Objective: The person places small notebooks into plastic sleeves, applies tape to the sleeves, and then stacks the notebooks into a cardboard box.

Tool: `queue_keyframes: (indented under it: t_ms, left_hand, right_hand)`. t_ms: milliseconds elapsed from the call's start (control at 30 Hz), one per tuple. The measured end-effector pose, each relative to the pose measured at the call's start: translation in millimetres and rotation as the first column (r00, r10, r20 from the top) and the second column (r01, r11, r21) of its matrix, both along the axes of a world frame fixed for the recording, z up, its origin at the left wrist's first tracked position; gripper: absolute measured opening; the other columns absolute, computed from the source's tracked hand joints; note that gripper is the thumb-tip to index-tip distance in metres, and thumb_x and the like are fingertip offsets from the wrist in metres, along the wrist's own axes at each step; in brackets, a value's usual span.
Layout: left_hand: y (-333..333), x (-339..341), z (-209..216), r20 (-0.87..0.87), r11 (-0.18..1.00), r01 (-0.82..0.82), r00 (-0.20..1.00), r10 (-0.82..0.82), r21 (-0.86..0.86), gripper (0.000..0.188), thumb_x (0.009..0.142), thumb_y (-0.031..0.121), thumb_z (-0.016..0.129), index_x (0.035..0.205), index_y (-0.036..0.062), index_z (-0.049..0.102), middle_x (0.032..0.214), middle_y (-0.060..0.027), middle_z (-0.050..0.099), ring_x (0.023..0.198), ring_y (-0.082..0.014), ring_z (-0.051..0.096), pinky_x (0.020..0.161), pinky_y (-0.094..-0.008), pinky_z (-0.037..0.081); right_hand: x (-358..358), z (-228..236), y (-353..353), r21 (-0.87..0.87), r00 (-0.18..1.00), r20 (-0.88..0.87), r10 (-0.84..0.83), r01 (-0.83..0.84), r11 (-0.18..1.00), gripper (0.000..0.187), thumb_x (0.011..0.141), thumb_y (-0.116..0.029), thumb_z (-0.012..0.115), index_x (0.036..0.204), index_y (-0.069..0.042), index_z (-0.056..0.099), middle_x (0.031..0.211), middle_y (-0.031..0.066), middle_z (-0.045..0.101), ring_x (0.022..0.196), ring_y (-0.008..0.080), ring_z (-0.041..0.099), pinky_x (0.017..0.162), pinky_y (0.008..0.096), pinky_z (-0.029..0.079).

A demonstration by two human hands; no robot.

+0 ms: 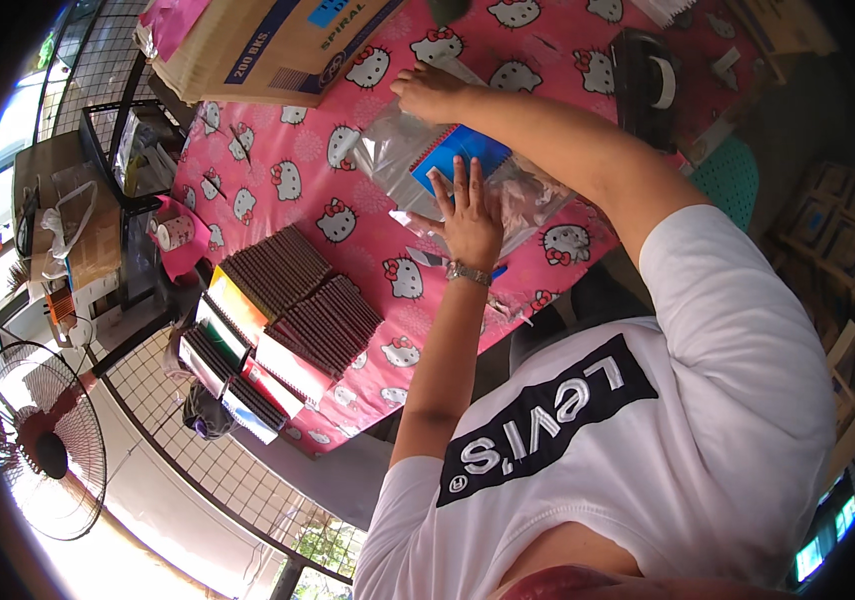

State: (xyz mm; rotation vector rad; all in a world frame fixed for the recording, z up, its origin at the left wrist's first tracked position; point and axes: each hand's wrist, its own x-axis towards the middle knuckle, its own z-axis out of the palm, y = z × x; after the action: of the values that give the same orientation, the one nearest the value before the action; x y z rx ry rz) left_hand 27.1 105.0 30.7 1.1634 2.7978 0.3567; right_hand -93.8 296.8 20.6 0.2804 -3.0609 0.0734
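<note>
Far L of blue notebook (489, 146): fan (47, 450); nearer, stacked spiral pads (282, 268) & carton (257, 45), open pink tabletop (297, 217). 2 hands apart: R hand (432, 92) beyond notebook at clear plastic (384, 135), can't tell grip; L hand (470, 222) flat atop, fingers spread. For notebook: on/in plastic, can't tell; spiral edge facing away & L, long axis part-hid. R, betw notebook & tabletop edge: black tape holder (637, 90).

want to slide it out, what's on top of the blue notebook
The left hand lies spread, its fingers over the blue notebook. The part beneath them is hidden; whether clear plastic also overlies it, I cannot tell.
</note>
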Motion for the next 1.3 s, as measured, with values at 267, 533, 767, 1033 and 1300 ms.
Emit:
queue_keyframes:
  t_ms: [267,533,767,1033,1300]
  left_hand:
    - [-0.6,-44.1,-4.3,-0.126,0.965,-0.093,0.984,0.127,0.244,0.052,0.076,0.021,0.061,0.126,0.0171,0.05,0.137,-0.005,0.047,0.131,-0.0233,0.039,0.103,-0.0679,0.003]
    - [18.3,-123.2,53.1,0.066,0.908,0.262,0.965,-0.254,-0.327,0.043,0.07,0.038,0.072,0.106,0.0159,0.065,0.101,-0.0021,0.066,0.103,-0.0216,0.06,0.103,-0.0588,0.023]
    - [-32.0,-219.9,30.1,0.806,0.823,-0.55,0.547,0.226,0.142,0.025,0.081,0.015,0.069,0.102,0.0017,0.067,0.083,-0.0017,0.067,0.077,-0.0111,0.058,0.07,-0.0234,0.045]
    - [-25.7,-115.4,64.1,-0.145,0.948,0.234,0.952,-0.268,-0.215,0.027,0.075,0.028,0.07,0.097,0.0142,0.065,0.097,-0.0039,0.063,0.098,-0.0264,0.057,0.085,-0.0434,0.042]
    - [33.1,-157.9,32.6,0.434,0.959,0.27,0.876,-0.21,-0.08,0.03,0.069,0.027,0.078,0.068,0.0038,0.06,0.07,-0.0092,0.063,0.068,-0.0246,0.061,0.066,-0.0377,0.048]
  right_hand:
    - [75.0,30.9,-10.6,-0.195,0.949,-0.29,-0.121,0.065,0.979,0.004,0.08,-0.018,0.059,0.082,-0.016,0.061,0.095,-0.0021,0.061,0.109,0.0145,0.052,0.105,0.0491,0.024]
    - [131.2,-4.7,-40.9,-0.069,0.807,-0.529,-0.263,0.268,0.961,0.01,0.082,-0.025,0.055,0.081,-0.021,0.065,0.122,-0.0049,0.05,0.119,0.0145,0.042,0.106,0.0484,0.022]
    - [124.5,-6.5,-52.2,-0.029,0.797,-0.577,-0.176,0.196,0.98,0.013,0.084,-0.026,0.053,0.09,-0.023,0.064,0.122,-0.0055,0.052,0.122,0.0161,0.042,0.107,0.0488,0.022]
    - [126.2,-13.4,-46.3,-0.015,0.851,-0.473,-0.228,0.251,0.968,0.012,0.085,-0.026,0.052,0.09,-0.024,0.063,0.119,-0.0052,0.057,0.128,0.0144,0.039,0.112,0.0515,0.015]
    - [122.3,-13.6,-43.9,0.042,0.775,-0.606,-0.178,0.254,0.966,0.015,0.084,-0.03,0.052,0.093,-0.028,0.064,0.132,-0.0084,0.048,0.132,0.0149,0.034,0.113,0.0525,0.01]
